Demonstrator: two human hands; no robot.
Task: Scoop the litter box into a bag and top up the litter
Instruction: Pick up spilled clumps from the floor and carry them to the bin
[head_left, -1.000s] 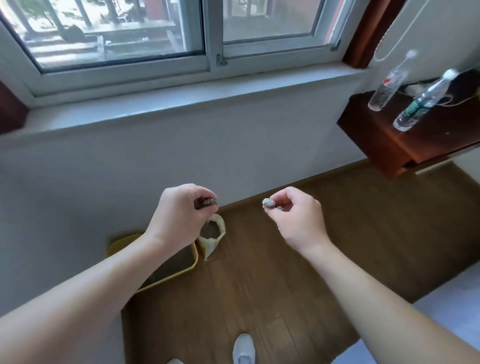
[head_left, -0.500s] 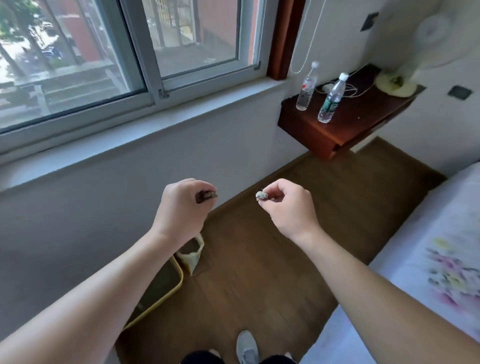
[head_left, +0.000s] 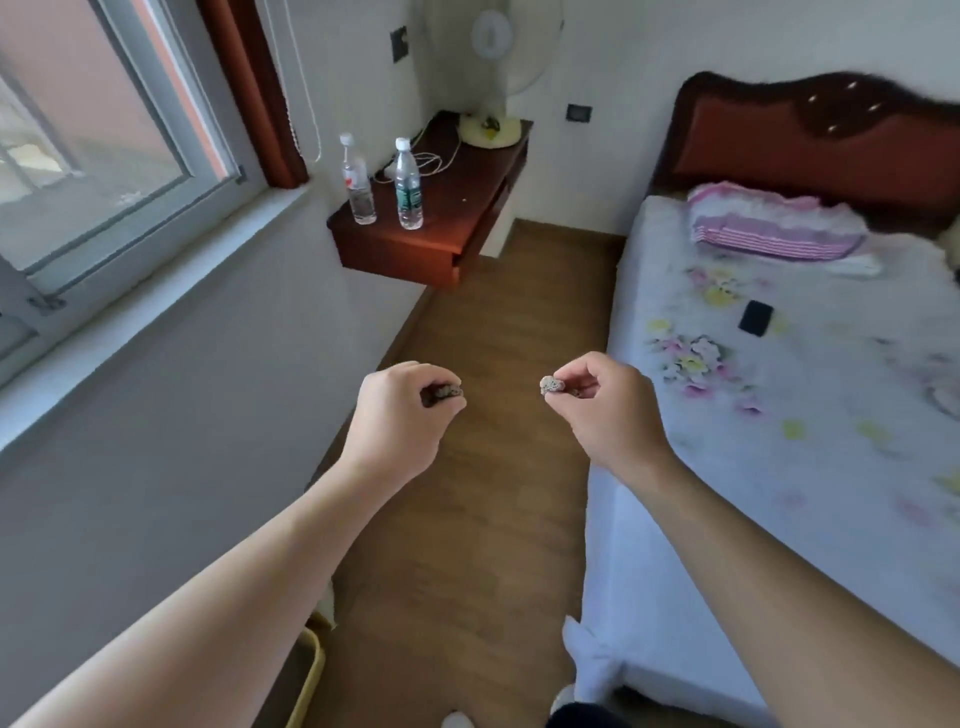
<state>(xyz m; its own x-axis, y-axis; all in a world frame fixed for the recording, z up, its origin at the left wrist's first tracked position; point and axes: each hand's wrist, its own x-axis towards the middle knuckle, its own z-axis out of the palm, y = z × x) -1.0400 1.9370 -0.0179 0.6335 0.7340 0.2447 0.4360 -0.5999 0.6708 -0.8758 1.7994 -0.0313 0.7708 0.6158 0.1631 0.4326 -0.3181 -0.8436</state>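
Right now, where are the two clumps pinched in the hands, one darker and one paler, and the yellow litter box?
Darker clump (head_left: 442, 393): head view, middle of the speckled lump.
Paler clump (head_left: 551, 385): head view, middle of the lump.
Yellow litter box (head_left: 314, 670): head view, its rim, low on the left.

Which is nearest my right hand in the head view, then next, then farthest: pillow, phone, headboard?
From the right hand, which pinches a clump:
1. Phone, on the bed, ahead and right.
2. Pillow, at the bed's head.
3. Headboard, behind the pillow.
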